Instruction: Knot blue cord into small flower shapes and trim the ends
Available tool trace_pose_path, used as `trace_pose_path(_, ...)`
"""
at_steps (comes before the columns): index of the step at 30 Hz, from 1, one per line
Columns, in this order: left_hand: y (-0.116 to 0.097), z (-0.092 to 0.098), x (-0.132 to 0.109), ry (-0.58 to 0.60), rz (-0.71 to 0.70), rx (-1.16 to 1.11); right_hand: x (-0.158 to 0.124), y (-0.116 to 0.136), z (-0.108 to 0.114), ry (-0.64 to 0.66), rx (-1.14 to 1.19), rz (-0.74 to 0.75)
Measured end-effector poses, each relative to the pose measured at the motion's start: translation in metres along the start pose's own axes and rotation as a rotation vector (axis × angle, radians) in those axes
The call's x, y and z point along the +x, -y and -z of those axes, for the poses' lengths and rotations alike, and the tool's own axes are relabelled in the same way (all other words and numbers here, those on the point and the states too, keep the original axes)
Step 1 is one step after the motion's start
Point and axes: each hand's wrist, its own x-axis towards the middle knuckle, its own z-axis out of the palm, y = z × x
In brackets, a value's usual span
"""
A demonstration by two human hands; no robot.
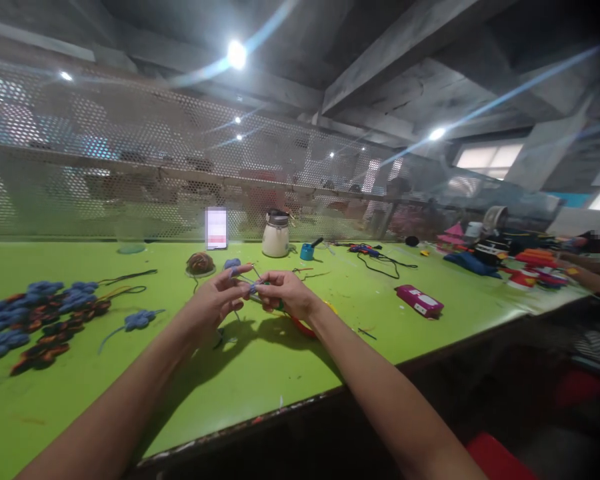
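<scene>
My left hand (220,295) is closed in a pinch on a small piece of blue crochet work (253,289), with a strand of yarn near its raised finger. Close against it, my right hand (289,292) pinches a thin crochet hook (257,271) at the same piece; much of the hook is hidden by fingers. Just behind the hands lies a ball of blue yarn (231,264). To its left sits a brown yarn ball (201,264). One finished blue crochet flower (140,319) with loose tails lies left of my forearm. Under my right wrist, a red and yellow ring-shaped thing (304,327) partly shows.
Several blue and dark orange crochet flowers (45,307) spread over the green table (220,413) at left. A lit phone (217,228), a pale jug (276,235) and a blue pot (307,251) stand behind. A magenta case (419,301) lies right. Another person's arm (593,273) shows far right.
</scene>
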Motion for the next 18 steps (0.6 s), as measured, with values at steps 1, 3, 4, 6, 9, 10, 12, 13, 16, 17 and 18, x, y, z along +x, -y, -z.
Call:
trace_pose_path(1,0.0,0.0,0.0001,0.003,-0.004,0.01,0.0002,-0.0003,0.0005,-0.007,0.003,-0.001)
trace_pose_path(3,0.0009,-0.0001,0.0005,0.022,-0.021,0.019,0.0008,-0.0013,0.0016,-0.015,0.013,0.007)
trace_pose_path(4,0.0019,-0.0001,0.0009,0.03,-0.032,0.025,0.0011,-0.0018,0.0021,-0.015,0.016,0.011)
trace_pose_path(6,0.0045,-0.0001,0.0022,0.029,-0.056,0.044,0.0013,-0.0024,0.0024,-0.011,0.022,0.014)
trace_pose_path(9,0.0078,-0.0001,0.0044,0.01,-0.078,0.048,0.0002,-0.0018,0.0001,0.005,0.023,0.006)
trace_pose_path(10,0.0084,0.0,0.005,0.007,-0.083,0.046,-0.0005,-0.0013,-0.0013,0.009,0.023,0.005)
trace_pose_path(12,0.0089,0.0005,0.006,0.007,-0.092,0.059,-0.0018,-0.0005,-0.004,0.008,0.017,0.011)
trace_pose_path(13,0.009,0.0011,0.0064,0.003,-0.098,0.074,-0.0021,-0.0004,-0.0051,0.004,0.013,0.019)
trace_pose_path(16,0.0093,0.0037,0.0075,0.008,-0.127,0.107,-0.0015,-0.0015,-0.0063,0.002,0.005,0.051)
trace_pose_path(17,0.0094,0.0046,0.0076,0.019,-0.135,0.103,-0.0009,-0.002,-0.0061,0.005,0.005,0.055)
trace_pose_path(18,0.0094,0.0053,0.0076,0.032,-0.137,0.09,-0.0004,-0.0024,-0.0058,0.008,0.007,0.056)
